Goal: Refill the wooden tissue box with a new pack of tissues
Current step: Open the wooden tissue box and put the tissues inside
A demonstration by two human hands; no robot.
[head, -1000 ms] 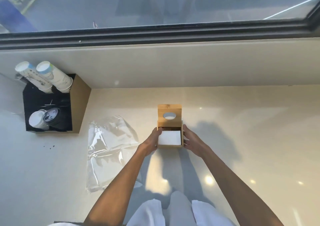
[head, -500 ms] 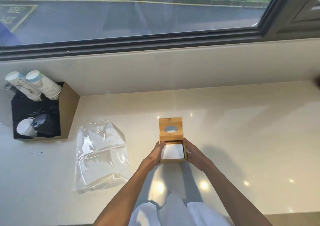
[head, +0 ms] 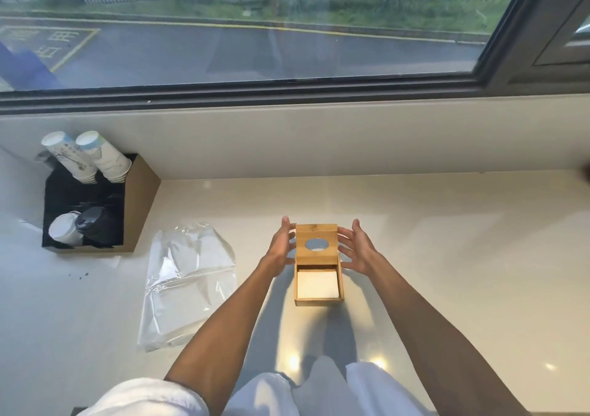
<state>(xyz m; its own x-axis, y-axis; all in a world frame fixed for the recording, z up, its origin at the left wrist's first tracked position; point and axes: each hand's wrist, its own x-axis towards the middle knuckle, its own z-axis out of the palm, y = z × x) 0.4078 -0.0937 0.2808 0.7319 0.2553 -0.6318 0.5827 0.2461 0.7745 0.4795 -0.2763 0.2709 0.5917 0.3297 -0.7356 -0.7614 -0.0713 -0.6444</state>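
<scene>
The wooden tissue box [head: 319,300] stands on the cream counter in the middle of the view. A white stack of tissues [head: 317,284] fills it. Its hinged lid [head: 316,244], with a round hole, stands raised at the far side. My left hand [head: 281,248] is at the lid's left edge and my right hand [head: 356,248] at its right edge, both with fingers spread. Whether the fingers touch the lid is unclear.
An empty clear plastic wrapper [head: 188,281] lies flat to the left of the box. At the far left a black and brown cup holder [head: 135,205] carries paper cups and lids. A window sill [head: 287,141] runs along the back.
Both hands have left the sides of the box body and moved forward and up to the raised lid. The head has tilted up, so more of the window shows.
</scene>
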